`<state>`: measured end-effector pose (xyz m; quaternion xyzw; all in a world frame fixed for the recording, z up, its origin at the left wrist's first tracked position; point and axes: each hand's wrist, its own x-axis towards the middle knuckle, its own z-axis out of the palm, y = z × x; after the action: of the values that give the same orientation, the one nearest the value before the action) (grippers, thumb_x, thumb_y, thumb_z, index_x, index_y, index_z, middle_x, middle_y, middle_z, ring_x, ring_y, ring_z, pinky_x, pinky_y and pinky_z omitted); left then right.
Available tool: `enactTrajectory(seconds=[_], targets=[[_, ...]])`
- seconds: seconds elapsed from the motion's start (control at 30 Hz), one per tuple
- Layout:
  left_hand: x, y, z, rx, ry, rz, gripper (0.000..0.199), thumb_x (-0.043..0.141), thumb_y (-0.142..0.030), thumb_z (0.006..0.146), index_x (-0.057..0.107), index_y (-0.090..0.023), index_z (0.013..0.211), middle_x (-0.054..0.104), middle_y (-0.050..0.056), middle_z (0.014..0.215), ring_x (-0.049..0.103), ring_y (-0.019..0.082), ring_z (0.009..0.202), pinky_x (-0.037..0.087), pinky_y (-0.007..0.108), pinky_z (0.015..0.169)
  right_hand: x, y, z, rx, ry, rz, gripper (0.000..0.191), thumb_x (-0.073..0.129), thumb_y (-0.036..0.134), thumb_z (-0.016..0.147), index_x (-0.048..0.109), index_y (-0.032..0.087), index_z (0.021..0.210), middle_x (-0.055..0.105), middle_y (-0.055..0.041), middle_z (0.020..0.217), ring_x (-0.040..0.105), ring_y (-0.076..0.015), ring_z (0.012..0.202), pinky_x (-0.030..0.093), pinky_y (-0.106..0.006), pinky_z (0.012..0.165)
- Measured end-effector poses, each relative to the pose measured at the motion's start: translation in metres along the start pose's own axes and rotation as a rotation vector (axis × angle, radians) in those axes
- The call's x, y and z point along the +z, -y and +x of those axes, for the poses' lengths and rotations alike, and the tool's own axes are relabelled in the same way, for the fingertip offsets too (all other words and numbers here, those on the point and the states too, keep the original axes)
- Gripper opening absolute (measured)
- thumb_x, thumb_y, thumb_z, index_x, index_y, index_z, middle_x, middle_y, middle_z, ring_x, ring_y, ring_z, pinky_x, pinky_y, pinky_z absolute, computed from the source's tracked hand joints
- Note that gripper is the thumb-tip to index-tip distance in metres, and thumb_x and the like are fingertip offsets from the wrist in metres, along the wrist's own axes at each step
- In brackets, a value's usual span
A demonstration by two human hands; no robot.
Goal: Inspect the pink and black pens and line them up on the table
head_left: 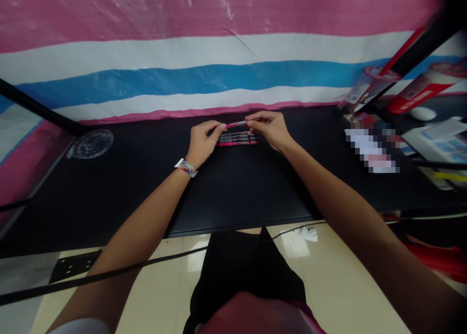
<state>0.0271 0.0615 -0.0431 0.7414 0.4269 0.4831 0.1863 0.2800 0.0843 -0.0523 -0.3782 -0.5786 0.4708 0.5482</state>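
Between my two hands a slim pen [237, 124] with pink and pale parts is held level, just above the black table. My left hand [205, 138], with a patterned band at the wrist, pinches its left end between thumb and fingers. At the other end, my right hand [269, 129] grips it in the same way, its fingertips covering that tip. Directly below lies a row of several pens [238, 139], side by side, grey and dark with a pink one nearest me. My fingers partly hide both ends of the row.
A clear round plastic lid [93, 144] lies at the left of the black table [233, 193]. Cups [372, 88] and a red container [419, 93] stand at the back right, near a white mouse [423, 113] and papers [443, 139]. A striped sheet [204, 81] hangs behind.
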Motion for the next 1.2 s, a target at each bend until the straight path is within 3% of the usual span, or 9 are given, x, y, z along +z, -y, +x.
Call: enactTrajectory(seconds=[0.1,0.23,0.37,0.53,0.67,0.8,0.9,1.07,1.2], targets=[[0.001,0.005,0.002,-0.078,0.024,-0.053,0.041,0.068,-0.056,0.108,0.082,-0.024,0.086,0.068,0.000,0.065,0.065,0.017,0.062,0.055,0.032,0.069,-0.001,0.000,0.000,0.023,-0.009,-0.008,0.031,0.096,0.042,0.077,0.087,0.024,0.100,0.079,-0.0041,0.086,0.074,-0.0213,0.072,0.071,-0.048,0.083],[0.001,0.013,0.005,-0.041,-0.061,-0.150,0.029,0.083,-0.053,0.097,0.081,-0.026,0.106,0.082,0.004,0.096,0.075,0.019,0.085,0.061,0.034,0.083,-0.001,0.001,0.000,0.049,-0.014,0.020,0.032,0.095,0.041,0.077,0.085,0.023,0.102,0.078,-0.0034,0.083,0.076,-0.0227,0.075,0.071,-0.050,0.090],[0.000,0.019,0.007,-0.119,-0.023,-0.097,0.052,0.062,-0.058,0.111,0.074,-0.024,0.074,0.070,0.003,0.064,0.066,0.017,0.063,0.057,0.034,0.071,-0.001,0.002,-0.001,0.063,-0.013,0.003,0.030,0.093,0.040,0.078,0.084,0.024,0.102,0.077,-0.0035,0.085,0.078,-0.0244,0.079,0.071,-0.052,0.095],[0.000,0.022,0.008,-0.079,-0.068,-0.143,0.025,0.085,-0.049,0.094,0.081,-0.025,0.101,0.080,0.003,0.089,0.072,0.018,0.078,0.059,0.033,0.076,-0.002,-0.003,0.001,0.037,-0.028,0.022,0.031,0.093,0.042,0.078,0.086,0.024,0.101,0.078,-0.0027,0.087,0.078,-0.0224,0.076,0.071,-0.050,0.092],[-0.001,0.022,0.009,-0.131,-0.034,-0.105,0.044,0.066,-0.058,0.108,0.073,-0.024,0.080,0.069,0.002,0.068,0.066,0.017,0.066,0.057,0.033,0.070,-0.003,-0.006,0.001,0.043,-0.025,0.032,0.031,0.093,0.043,0.077,0.086,0.025,0.102,0.078,-0.0025,0.087,0.078,-0.0226,0.077,0.071,-0.050,0.092],[-0.004,0.021,0.010,-0.127,-0.050,-0.158,0.028,0.084,-0.051,0.096,0.074,-0.026,0.096,0.074,0.002,0.080,0.070,0.017,0.076,0.059,0.032,0.075,-0.003,-0.007,0.001,0.064,-0.028,0.007,0.034,0.093,0.045,0.077,0.085,0.025,0.103,0.078,-0.0032,0.089,0.079,-0.0231,0.079,0.071,-0.051,0.095],[-0.004,0.023,0.010,-0.154,-0.015,-0.173,0.042,0.069,-0.056,0.107,0.070,-0.023,0.081,0.072,0.003,0.073,0.070,0.017,0.073,0.061,0.034,0.078,-0.003,-0.009,0.002,0.058,-0.028,0.015,0.033,0.093,0.044,0.077,0.085,0.025,0.103,0.077,-0.0033,0.089,0.078,-0.0230,0.078,0.071,-0.052,0.094],[0.000,0.030,0.011,-0.175,-0.033,-0.286,0.032,0.087,-0.045,0.094,0.074,-0.024,0.114,0.080,0.004,0.090,0.079,0.019,0.085,0.065,0.035,0.088,-0.004,-0.009,0.003,0.053,-0.038,0.047,0.029,0.092,0.040,0.078,0.085,0.024,0.102,0.076,-0.0034,0.089,0.078,-0.0217,0.077,0.072,-0.050,0.092],[-0.001,0.029,0.011,-0.155,-0.070,-0.247,0.034,0.073,-0.048,0.106,0.073,-0.022,0.084,0.076,0.004,0.077,0.075,0.016,0.074,0.063,0.035,0.082,-0.004,-0.006,0.003,0.060,-0.049,0.027,0.031,0.092,0.042,0.078,0.083,0.024,0.103,0.075,-0.0026,0.087,0.077,-0.0223,0.077,0.071,-0.051,0.093]])
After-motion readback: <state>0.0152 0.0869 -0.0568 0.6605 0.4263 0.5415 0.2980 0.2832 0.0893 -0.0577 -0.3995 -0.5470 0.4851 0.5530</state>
